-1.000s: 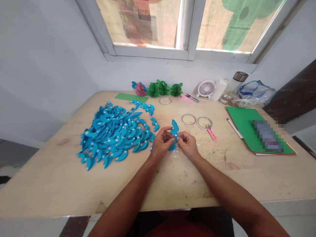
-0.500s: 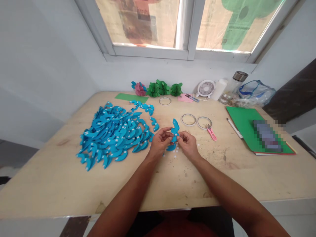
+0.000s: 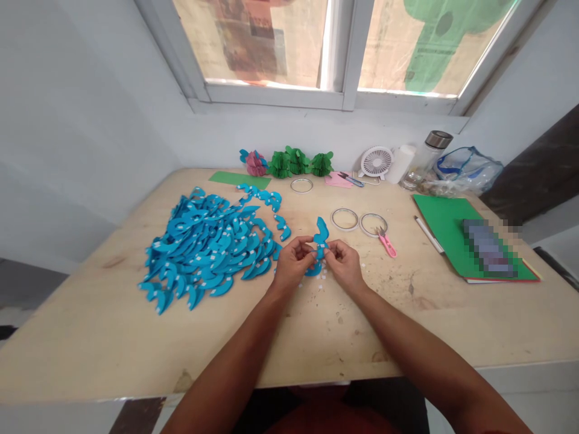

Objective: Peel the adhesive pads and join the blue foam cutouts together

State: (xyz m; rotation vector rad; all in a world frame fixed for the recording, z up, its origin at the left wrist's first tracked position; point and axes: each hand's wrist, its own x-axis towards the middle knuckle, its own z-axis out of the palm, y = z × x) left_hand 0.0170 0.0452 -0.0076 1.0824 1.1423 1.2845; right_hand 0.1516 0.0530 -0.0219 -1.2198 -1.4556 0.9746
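Observation:
My left hand (image 3: pixel 293 263) and my right hand (image 3: pixel 344 263) meet over the middle of the wooden table (image 3: pixel 113 337). Both pinch a curved blue paper piece (image 3: pixel 321 232) that stands upright between the fingertips. Its lower end shows below my fingers, close to the tabletop. Small white scraps (image 3: pixel 322 280) lie scattered just under my hands. A large heap of the same blue pieces (image 3: pixel 208 241), each with white tabs, lies to the left of my left hand.
Two tape rings (image 3: pixel 359 221) and pink snips (image 3: pixel 387 242) lie right of my hands; a third ring (image 3: pixel 301 185) lies farther back. Green paper sheets (image 3: pixel 446 226) sit at right. Along the back wall stand green and pink paper ornaments (image 3: pixel 294 163), a small fan (image 3: pixel 376 161), a bottle (image 3: pixel 425 158) and a plastic bag (image 3: pixel 470 169).
My hands have stayed in place; the fingers shifted slightly on the blue piece, which sits a little lower. The view has drifted a touch.

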